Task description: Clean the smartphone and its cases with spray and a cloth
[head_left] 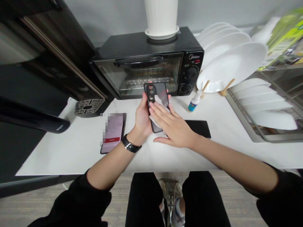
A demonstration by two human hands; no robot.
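Observation:
Above the counter, my left hand [142, 118] is wrapped round a dark phone [163, 88], its back with the camera lenses facing up. My right hand [171, 124] lies across that back, fingers together and thumb apart, holding a white wipe [158, 100] against it. Most of the wipe is hidden under the fingers. Left of my wrist a second phone [115, 134] lies face up with its screen lit. A flat black object [199, 128] lies partly behind my right hand. Beyond it stands a small clear bottle [194, 102] with a blue label.
A black toaster oven [146, 47] stands behind my hands, a white pot [162, 19] on top. White plates [233, 66] stand in wooden holders at the right, beside a metal rack [239, 116] with bowls. A dark machine with a drip tray [88, 107] is at the left.

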